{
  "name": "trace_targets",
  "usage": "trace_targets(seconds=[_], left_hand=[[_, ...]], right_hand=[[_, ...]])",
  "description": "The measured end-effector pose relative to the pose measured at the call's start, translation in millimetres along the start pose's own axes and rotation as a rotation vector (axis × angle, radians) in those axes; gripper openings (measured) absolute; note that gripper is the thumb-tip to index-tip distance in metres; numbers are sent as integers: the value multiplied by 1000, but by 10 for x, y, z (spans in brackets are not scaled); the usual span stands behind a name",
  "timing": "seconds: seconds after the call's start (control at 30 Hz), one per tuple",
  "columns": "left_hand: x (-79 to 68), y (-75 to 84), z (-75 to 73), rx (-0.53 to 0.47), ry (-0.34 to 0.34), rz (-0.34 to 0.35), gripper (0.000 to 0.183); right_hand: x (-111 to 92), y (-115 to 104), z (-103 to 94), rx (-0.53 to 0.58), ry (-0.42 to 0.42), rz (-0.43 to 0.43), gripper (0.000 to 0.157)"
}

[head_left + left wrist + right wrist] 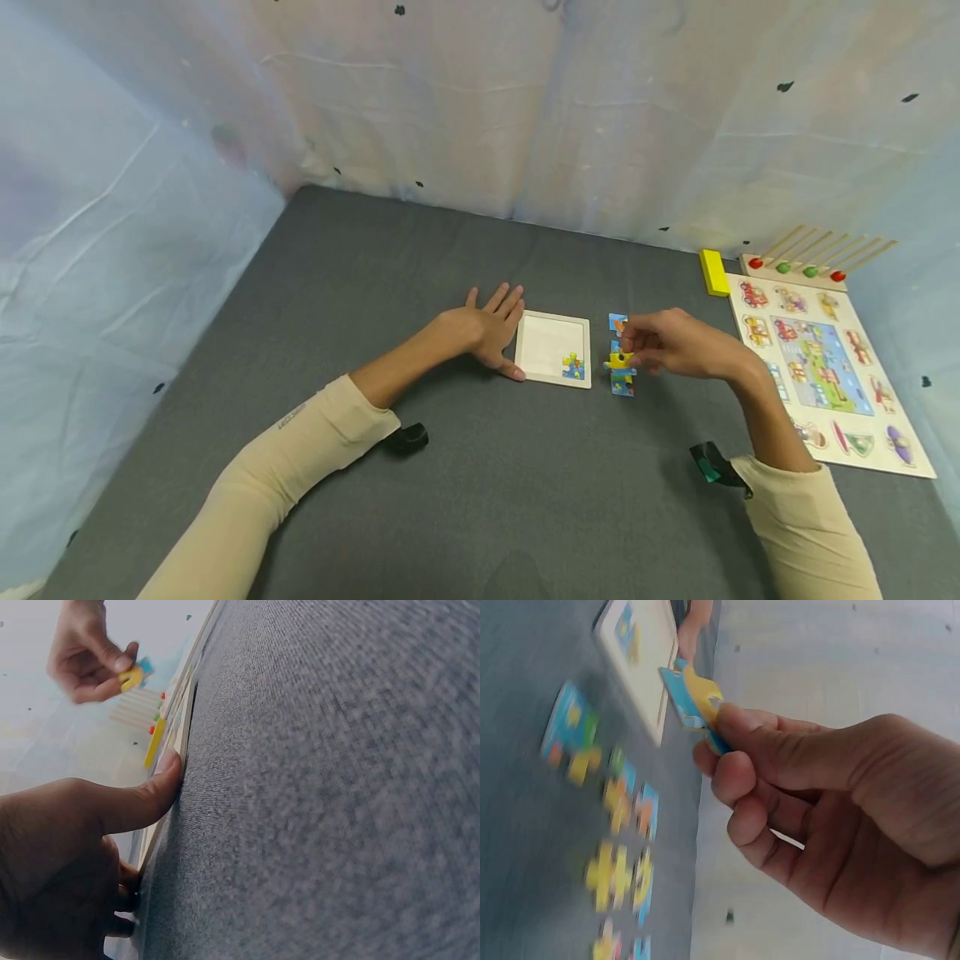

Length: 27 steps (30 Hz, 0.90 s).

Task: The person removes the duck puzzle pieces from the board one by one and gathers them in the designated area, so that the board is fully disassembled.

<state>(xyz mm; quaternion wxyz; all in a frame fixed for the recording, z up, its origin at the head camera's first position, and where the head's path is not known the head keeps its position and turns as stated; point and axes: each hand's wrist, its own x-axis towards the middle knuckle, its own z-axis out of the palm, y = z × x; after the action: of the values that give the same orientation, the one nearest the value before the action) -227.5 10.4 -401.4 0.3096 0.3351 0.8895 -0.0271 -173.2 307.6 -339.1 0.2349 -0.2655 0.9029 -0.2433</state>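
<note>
My right hand (678, 346) pinches a yellow-and-blue jigsaw piece (694, 697) between thumb and fingers, raised above the table. Below and beside it lie several loose jigsaw pieces (622, 388), partly hidden by that hand in the head view. To their left sits a shallow white puzzle tray (547, 342) with a small cluster of pieces (573, 368) in its near right corner. With fingers spread, my left hand (483, 332) rests against the tray's left side; its thumb (166, 776) touches the tray edge in the left wrist view.
At the right lies a large picture board (821, 367) with vehicle and toy shapes. Behind it stands a wooden rack (795, 268) with thin sticks and red and green beads. A yellow block (715, 273) lies beside the rack. A pale curtain (465, 108) hangs behind the grey table.
</note>
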Motion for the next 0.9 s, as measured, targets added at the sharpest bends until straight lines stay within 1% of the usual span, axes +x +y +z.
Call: trace_targets(seconds=[0.1,0.2,0.3,0.4,0.5,0.7,0.9], left_hand=[[1,-1,1,-3,-2,3,124],[1,0,5,-3,-2,5,124],[2,-1,18,1,-7,5,124],[3,0,26,1,-6,6,123],[2,-2,24,-1,-6,4,123],[4,3,8,-5,-11,15,123],[12,-1,8,-1,-17,4,123]], right_hand=[[-136,149,-11,-4,-9,40,6],[-224,288,19,4,-35,57,7],[-258,399,70,19,-63,62,7],[-256,465,113,9,-71,72,9],[-238,483,135,-31,-68,95,12],[-219,446,142,-109,-95,191,18],[-193,406,159,-146,-126,203,25]])
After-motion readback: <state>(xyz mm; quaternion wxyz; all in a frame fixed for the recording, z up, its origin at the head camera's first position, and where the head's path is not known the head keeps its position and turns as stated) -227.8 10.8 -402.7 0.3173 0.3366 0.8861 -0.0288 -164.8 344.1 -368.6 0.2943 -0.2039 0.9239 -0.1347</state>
